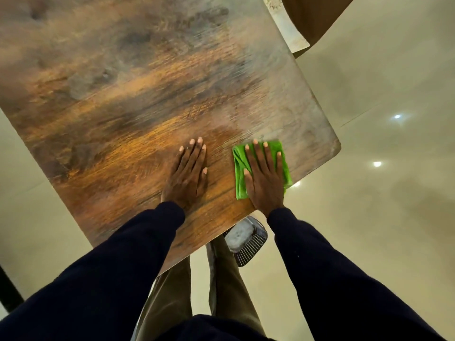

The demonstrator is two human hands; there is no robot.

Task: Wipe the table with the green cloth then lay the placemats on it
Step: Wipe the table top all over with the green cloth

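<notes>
Presses the green cloth [239, 173], folded into a small pad, flat on the bench [123, 82] close to its near right corner, with the right hand [265, 178] spread on top, fingers straight, palm down, gripping nothing. Covers most of the cloth this way, probably to give even pressure and to stop the pad from unfolding during a stroke. Slight blur along the far edge of the cloth, so likely in the middle of a wiping pass.

Rests the left hand [188, 173] flat on the bare wood just beside, fingers straight and together, apart from the cloth and holding nothing. Seems to serve as support for a body leaning over the bench.

Dull greyish sheen on the far and right parts of the bench: moisture or only reflected light, cannot tell which. Wiping as the step in hand, to judge from this; no placemat laid yet.

Past the far right edge, a pale patterned sheet [285, 28], probably a placemat, on a brown chair [317, 16], off the bench, likely to leave the surface free for wiping.

Below the near edge, a glossy pale floor [369, 217] and a grey slipper [246, 239]
</notes>
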